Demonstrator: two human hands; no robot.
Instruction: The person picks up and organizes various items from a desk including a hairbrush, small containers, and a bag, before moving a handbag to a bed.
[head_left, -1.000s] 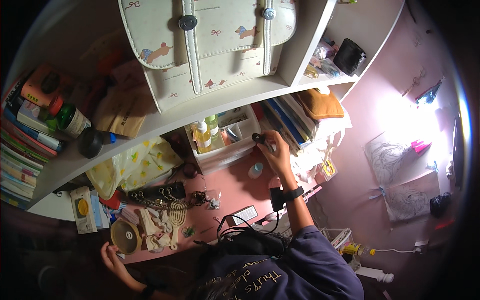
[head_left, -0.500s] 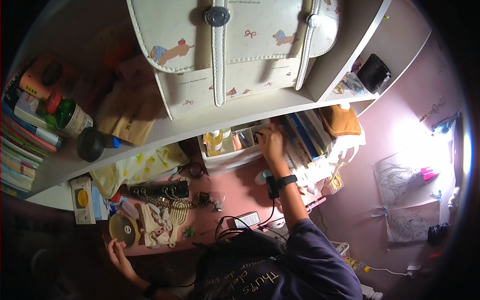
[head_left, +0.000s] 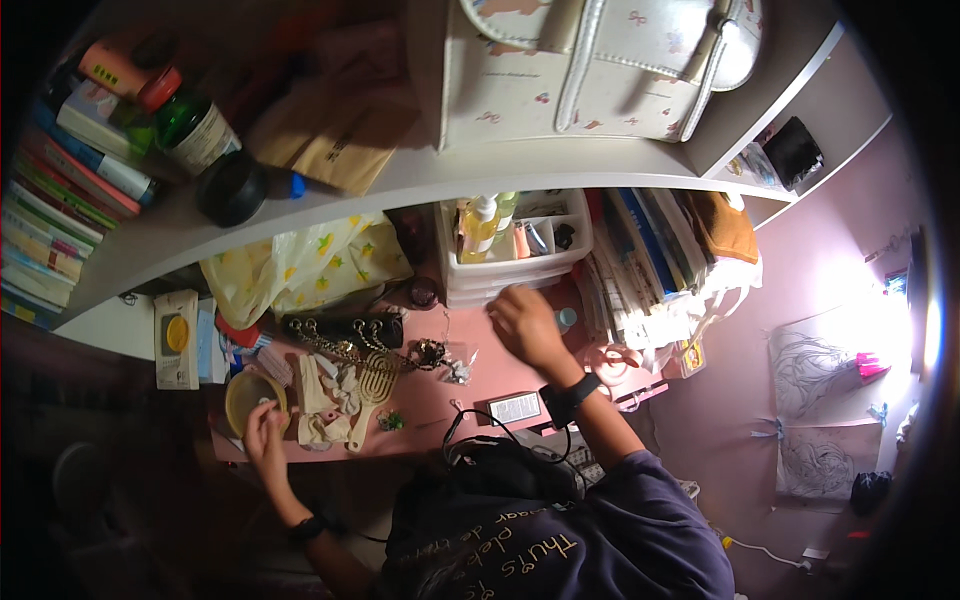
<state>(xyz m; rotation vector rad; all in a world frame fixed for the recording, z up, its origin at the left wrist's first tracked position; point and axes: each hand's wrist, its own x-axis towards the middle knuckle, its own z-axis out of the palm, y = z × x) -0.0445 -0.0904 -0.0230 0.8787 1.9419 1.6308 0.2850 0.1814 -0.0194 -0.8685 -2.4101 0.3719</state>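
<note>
My left hand point(head_left: 266, 445) is over a round, yellow-rimmed container point(head_left: 233, 408) at the desk's left front, fingers apart and partly overlapping its face. My right hand point(head_left: 530, 328) hovers over the pink desk, just in front of a white drawer organizer point(head_left: 470, 280). Its fingers are curled inward; whatever they may hold is hidden. Pump bottles point(head_left: 480, 228) and small items stand in the organizer's top compartments. Between my hands lie a cream hairbrush point(head_left: 374, 385), pale crumpled cloth pieces point(head_left: 318, 400) and a black bag with a chain point(head_left: 350, 333).
A white shelf point(head_left: 400, 195) crosses above the desk, carrying a cream satchel point(head_left: 560, 95), a green bottle point(head_left: 195, 130) and books point(head_left: 60, 225). Papers and folders point(head_left: 640, 240) stand right of the organizer. A black cable point(head_left: 500, 422) and small box point(head_left: 515, 407) lie near the front edge.
My right hand has come out of the organizer's top compartments and back toward me. My left hand has moved up over the round container. The whole view has shifted.
</note>
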